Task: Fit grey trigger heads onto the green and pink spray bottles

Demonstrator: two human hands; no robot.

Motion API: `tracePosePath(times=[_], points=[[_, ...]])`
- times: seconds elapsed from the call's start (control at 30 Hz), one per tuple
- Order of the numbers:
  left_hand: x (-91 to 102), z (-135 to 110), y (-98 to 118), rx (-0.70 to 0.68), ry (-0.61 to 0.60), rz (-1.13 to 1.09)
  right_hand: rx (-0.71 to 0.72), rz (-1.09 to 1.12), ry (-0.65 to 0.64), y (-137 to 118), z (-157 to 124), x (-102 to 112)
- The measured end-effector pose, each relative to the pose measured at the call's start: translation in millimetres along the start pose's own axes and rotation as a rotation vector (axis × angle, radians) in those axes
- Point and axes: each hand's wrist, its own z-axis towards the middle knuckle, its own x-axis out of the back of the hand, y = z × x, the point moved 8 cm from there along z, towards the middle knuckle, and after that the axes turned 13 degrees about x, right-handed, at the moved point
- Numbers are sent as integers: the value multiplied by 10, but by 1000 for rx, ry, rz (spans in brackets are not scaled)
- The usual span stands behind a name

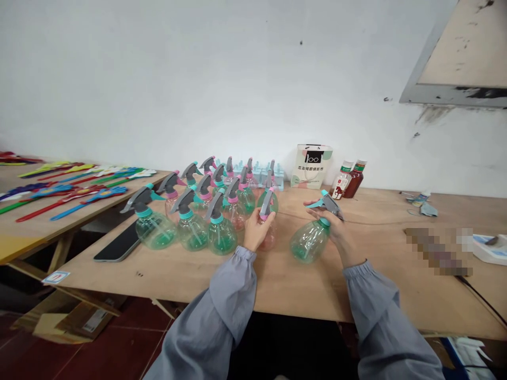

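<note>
My left hand (258, 230) is closed around the neck of a pink spray bottle (269, 240) with a grey trigger head, at the right end of a group of similar bottles. My right hand (336, 228) grips a green spray bottle (310, 241) by its neck, just below the grey and turquoise trigger head (325, 203). This bottle is tilted, its base toward the lower left; I cannot tell whether it touches the table. Left of my hands stand several green and pink spray bottles (222, 236) in rows, heads mostly grey with turquoise or pink parts.
A black phone (119, 244) lies at the table's left. Behind are a pale blue rack (278, 179), a paper bag (309, 168) and two bottles of dark red drink (355, 180). Colourful hand-shaped items (85, 195) cover the left table. A white tray (491, 249) sits far right.
</note>
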Motion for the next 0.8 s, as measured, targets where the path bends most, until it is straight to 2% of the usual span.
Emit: tracePosePath(times=[0.1,0.23,0.47,0.6,0.8], points=[[3,-5,-24,21,2,-49,-14,50,-13,-39,-14,-125],[5,-18,-5,-4,16,-8,-12,40,-19,-53,-33,-211],[-10,-10,-10,9,0,-35,34,21,174,-75,-84,-154],[-19,-7,-10,1,-9,-29,5,59,134,-70,-87,-263],[-25,-2,-8,-6,-16,-29,-2,58,282,-54,-127,-105]])
